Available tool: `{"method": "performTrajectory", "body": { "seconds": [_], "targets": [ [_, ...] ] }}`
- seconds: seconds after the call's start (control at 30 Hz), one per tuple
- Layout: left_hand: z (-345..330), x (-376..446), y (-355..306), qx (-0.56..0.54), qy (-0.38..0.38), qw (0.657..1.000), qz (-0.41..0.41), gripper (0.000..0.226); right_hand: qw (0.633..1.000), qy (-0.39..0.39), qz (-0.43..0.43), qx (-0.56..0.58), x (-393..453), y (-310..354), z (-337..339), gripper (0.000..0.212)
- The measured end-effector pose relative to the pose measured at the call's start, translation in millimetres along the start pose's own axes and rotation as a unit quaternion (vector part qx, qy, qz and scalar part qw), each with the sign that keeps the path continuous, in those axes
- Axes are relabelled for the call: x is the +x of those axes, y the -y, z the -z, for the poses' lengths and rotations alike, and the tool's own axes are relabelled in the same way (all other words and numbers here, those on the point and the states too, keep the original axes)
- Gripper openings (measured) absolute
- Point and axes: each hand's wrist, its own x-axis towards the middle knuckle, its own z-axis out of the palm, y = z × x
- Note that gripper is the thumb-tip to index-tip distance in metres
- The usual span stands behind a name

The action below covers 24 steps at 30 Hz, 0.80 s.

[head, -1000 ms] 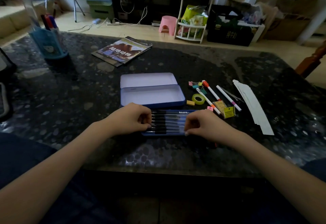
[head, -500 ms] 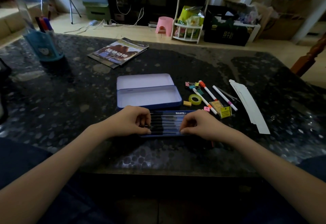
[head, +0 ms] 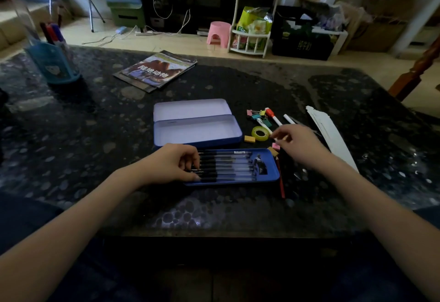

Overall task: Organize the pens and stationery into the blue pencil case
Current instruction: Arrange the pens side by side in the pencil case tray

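The blue pencil case (head: 197,144) lies open mid-table with nothing in it, its lid (head: 190,110) flat behind. In front sits a blue tray (head: 272,174) holding several black pens (head: 228,166) side by side. My left hand (head: 171,163) is curled over the pens' left ends. My right hand (head: 300,144) hovers over the loose stationery, fingertips at a white marker (head: 288,118); whether it grips the marker is unclear. Nearby are an orange-capped marker (head: 271,114), binder clips (head: 256,114), a tape roll (head: 260,133), a yellow eraser (head: 249,138) and a red pencil (head: 281,182).
A long white paper strip (head: 331,132) lies right of the stationery. A book (head: 157,70) sits at the back of the dark stone table (head: 95,135), and a blue pen holder (head: 56,63) at the far left. The table's front edge runs just below my forearms.
My right hand left the right end of the pens and moved up and right to the loose markers. The tray's right end now shows. My left hand stayed on the pens.
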Motion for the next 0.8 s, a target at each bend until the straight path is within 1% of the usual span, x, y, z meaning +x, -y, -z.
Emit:
{"method": "performTrajectory", "body": {
  "seconds": [0.1, 0.2, 0.3, 0.4, 0.47, 0.57, 0.6, 0.7, 0.73, 0.77, 0.8],
  "targets": [
    [0, 0, 0, -0.008, 0.002, 1.000, 0.002, 0.023, 0.998, 0.014, -0.061, -0.022, 8, -23, 8, 0.016],
    [1, 1, 0, -0.018, 0.009, 1.000, 0.006, 0.021, 0.995, 0.043, -0.086, -0.025, 10, -27, 9, 0.016],
    [3, 2, 0, -0.017, 0.016, 1.000, 0.009, 0.021, 0.996, 0.049, -0.070, -0.038, 8, -21, 7, 0.020],
    [4, 3, -1, -0.017, 0.019, 1.000, 0.012, 0.021, 0.997, 0.050, -0.037, -0.043, 7, -14, 8, 0.008],
    [5, 3, -1, -0.021, 0.020, 1.000, 0.012, 0.021, 0.995, 0.059, -0.049, -0.064, 6, -10, 7, 0.017],
    [5, 3, -2, -0.022, 0.024, 0.999, 0.015, 0.020, 0.981, 0.115, -0.104, -0.117, 3, -3, 3, 0.029],
    [5, 3, -2, -0.021, 0.024, 0.999, 0.015, 0.020, 0.976, 0.135, -0.125, -0.118, 3, -2, 1, 0.033],
    [5, 4, -2, -0.021, 0.026, 0.999, 0.017, 0.020, 0.964, 0.187, -0.173, -0.082, 3, 4, 2, 0.056],
    [5, 4, -2, -0.021, 0.028, 0.999, 0.018, 0.020, 0.960, 0.205, -0.178, -0.073, 3, 4, 3, 0.057],
    [4, 4, -2, -0.021, 0.029, 0.999, 0.018, 0.020, 0.955, 0.223, -0.181, -0.068, 4, 5, 5, 0.053],
    [4, 4, -3, -0.022, 0.030, 0.999, 0.017, 0.020, 0.950, 0.245, -0.184, -0.067, 6, 4, 7, 0.043]
  ]
}}
